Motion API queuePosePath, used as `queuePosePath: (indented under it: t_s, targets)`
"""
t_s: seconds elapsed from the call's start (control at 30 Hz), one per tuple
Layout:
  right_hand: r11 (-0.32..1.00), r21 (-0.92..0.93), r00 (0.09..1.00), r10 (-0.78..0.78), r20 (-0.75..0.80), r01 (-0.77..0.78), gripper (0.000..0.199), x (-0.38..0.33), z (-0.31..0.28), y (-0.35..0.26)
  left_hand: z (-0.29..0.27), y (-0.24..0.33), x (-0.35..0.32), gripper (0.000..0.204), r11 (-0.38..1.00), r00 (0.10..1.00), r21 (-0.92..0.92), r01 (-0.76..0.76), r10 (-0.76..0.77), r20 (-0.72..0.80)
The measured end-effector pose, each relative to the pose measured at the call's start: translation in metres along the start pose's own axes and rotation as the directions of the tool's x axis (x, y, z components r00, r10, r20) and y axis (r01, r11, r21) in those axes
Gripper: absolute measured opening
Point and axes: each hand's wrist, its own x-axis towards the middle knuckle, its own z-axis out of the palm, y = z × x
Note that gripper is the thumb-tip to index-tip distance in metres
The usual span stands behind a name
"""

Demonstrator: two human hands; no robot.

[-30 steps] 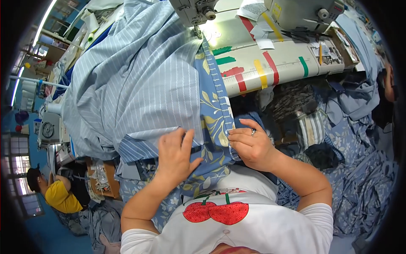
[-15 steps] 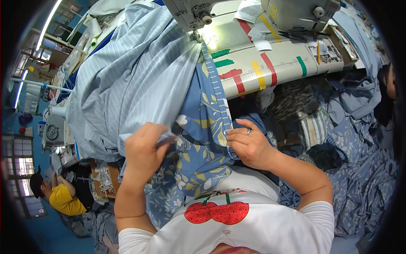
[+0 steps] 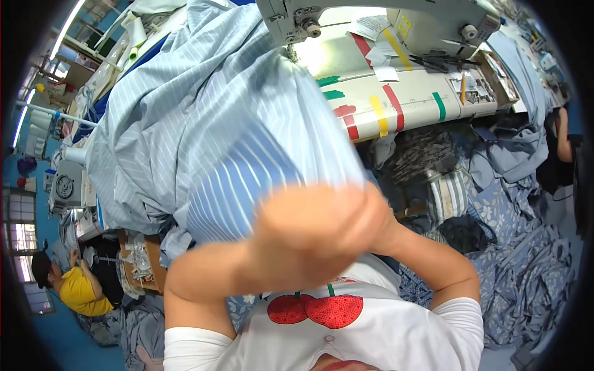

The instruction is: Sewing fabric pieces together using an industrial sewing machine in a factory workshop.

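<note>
Hands blurred, bunched together at centre frame, raised close under the camera. Left hand (image 3: 297, 232) and right hand (image 3: 356, 219) merged into one smeared shape; fingers not separable. Grip of either hand impossible to read through the blur, whether clenched, slack or closed on cloth. Lower edge of the blue striped fabric (image 3: 204, 142) meets the top of that blurred shape, apparently touching, though no fold seen between fingers.

Striped fabric heaped across the left and centre of the frame, running from the hands up toward the upper middle, where it reaches under the head of the sewing machine (image 3: 371, 18). Darker blue, broader-striped patch of the same cloth just above the hands.

Pale counter (image 3: 408, 105) right of the fabric, in the upper right, marked with strips of coloured tape (image 3: 383, 114) in red, yellow and green. Paper slips near the machine base.

Floral blue cloth (image 3: 526, 272) piled at right and lower right, spilling downward. Folded striped piece (image 3: 448, 195) just right of the right forearm.

White shirt with red cherry print (image 3: 315, 309) at bottom centre.

Person in a yellow top (image 3: 77, 290) at far lower left, well apart. Another person's arm (image 3: 564, 139) at the far right edge.
</note>
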Motion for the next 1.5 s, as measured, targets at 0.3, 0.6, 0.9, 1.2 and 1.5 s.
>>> queuePosePath:
  t_s: [0.3,0.6,0.9,1.2,1.5]
  targets:
    - [0.996,-0.091,0.998,-0.029,-0.063,0.023,0.016,-0.015,0.007,0.010,0.078,0.025,-0.090,0.009,0.940,0.948,-0.243,0.241,-0.173,0.268]
    - [0.991,-0.083,0.989,-0.097,0.109,0.107,0.010,-0.012,0.005,0.018,0.062,-0.018,-0.097,0.034,0.849,0.873,-0.230,0.476,-0.424,0.240]
    - [0.999,0.026,0.997,-0.041,0.059,0.040,0.015,-0.003,0.006,0.009,0.022,-0.209,-0.140,0.022,0.469,0.521,0.335,0.817,-0.850,-0.079]
    - [0.999,0.039,0.998,0.032,0.057,-0.035,0.017,-0.004,0.013,0.008,0.026,-0.250,-0.086,0.011,0.628,0.753,0.478,0.614,-0.648,-0.114]
    - [0.989,0.033,0.988,0.140,0.073,-0.142,0.019,-0.013,0.023,0.017,0.152,-0.281,0.020,0.054,0.797,0.790,-0.024,0.603,-0.601,-0.123]
